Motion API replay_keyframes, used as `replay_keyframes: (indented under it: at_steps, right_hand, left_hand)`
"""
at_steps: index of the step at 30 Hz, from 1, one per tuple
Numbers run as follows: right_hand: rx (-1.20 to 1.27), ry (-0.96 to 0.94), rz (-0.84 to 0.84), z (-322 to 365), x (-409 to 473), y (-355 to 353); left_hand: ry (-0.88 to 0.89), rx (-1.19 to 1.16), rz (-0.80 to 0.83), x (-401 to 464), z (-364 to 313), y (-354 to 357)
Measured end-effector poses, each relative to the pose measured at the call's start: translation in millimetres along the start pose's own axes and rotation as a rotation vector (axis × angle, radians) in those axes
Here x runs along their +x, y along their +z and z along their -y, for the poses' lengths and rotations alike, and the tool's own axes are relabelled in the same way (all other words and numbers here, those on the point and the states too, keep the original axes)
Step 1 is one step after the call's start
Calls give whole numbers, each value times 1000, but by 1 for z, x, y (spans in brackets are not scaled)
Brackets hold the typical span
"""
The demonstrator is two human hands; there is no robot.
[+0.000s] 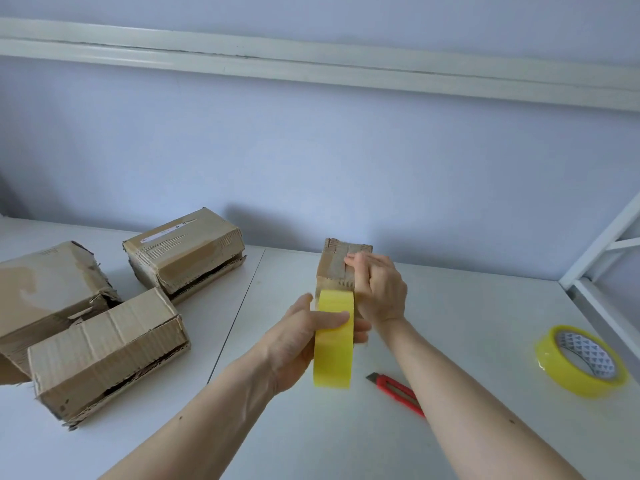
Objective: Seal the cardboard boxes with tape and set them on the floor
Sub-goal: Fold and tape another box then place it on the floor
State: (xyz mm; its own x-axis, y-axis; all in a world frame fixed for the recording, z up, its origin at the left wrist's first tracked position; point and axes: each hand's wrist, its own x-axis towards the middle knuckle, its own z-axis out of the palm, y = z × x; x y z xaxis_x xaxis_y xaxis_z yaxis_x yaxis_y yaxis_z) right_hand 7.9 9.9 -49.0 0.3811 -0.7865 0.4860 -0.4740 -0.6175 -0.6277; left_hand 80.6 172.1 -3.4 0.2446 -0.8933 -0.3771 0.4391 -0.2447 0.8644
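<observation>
Seen from the head camera, a small cardboard box [341, 268] is being taped on a white bench [467, 306], close to the pale wall at the bench's far edge. A yellow tape roll [334, 337] is held on edge by the left hand [304, 341], the grip closed around it with the thumb laid across the outer face. The right hand [377, 289] is pressed against the box's top and right side, fingers extended over the strip already laid there. The box lies directly beyond the roll, its long axis running away from the person, so any further pull of tape would be drawn back toward the body along that line. Both hands are at the box, the right one the nearer. The box's near face is hidden behind the roll, and it cannot be told whether the tape reaches down over it; the clear strip itself is hard to make out against the cardboard. Three more boxes [104, 348] are grouped at the left of the bench, their flaps appearing unsealed. A red utility knife [394, 389] lies just beside the right forearm, partly covered by it, and a spare tape roll [581, 360] lies flat near the right edge. The floor is out of view.
</observation>
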Motion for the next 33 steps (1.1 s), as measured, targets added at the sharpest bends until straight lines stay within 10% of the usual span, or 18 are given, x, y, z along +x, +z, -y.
replay_keyframes:
  at_steps: [5, 33]
  right_hand:
    - [44, 383, 168, 11, 61, -8]
    - [131, 616, 294, 12, 125, -8]
  left_hand:
    - [-85, -64, 8, 3, -3, 9]
    - [-168, 119, -69, 74, -34, 9]
